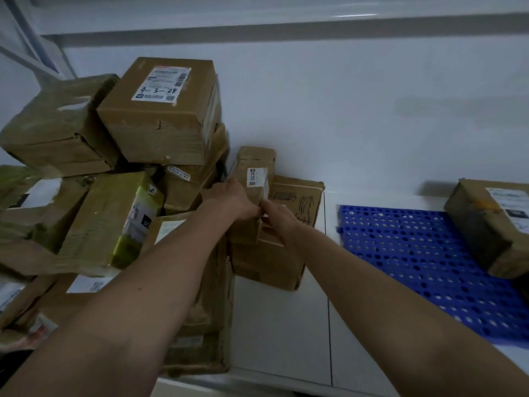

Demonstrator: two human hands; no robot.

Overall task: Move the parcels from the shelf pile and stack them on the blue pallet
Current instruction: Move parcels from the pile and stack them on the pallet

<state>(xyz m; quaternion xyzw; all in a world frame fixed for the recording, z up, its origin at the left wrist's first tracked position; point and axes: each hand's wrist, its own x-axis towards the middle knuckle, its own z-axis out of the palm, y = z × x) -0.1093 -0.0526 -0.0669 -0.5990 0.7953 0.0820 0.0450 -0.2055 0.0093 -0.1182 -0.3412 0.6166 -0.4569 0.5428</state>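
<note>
Parcel depot/storeroom: heap of worn cardboard parcels (114,179) w/ courier labels, one hand-marked "4-3-24", left of blue perforated plastic pallet (423,253) on white tile floor; bare white wall behind pallet.

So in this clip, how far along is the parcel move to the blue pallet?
Early. Done: one labelled parcel sits on the blue pallet, at its far right. In hand: the left hand and right hand both grip a small upright box standing against the scribbled box beside the pile. Left: nearly everything, including the box marked 4-3-24 on top and the crushed cartons beneath it.
</note>
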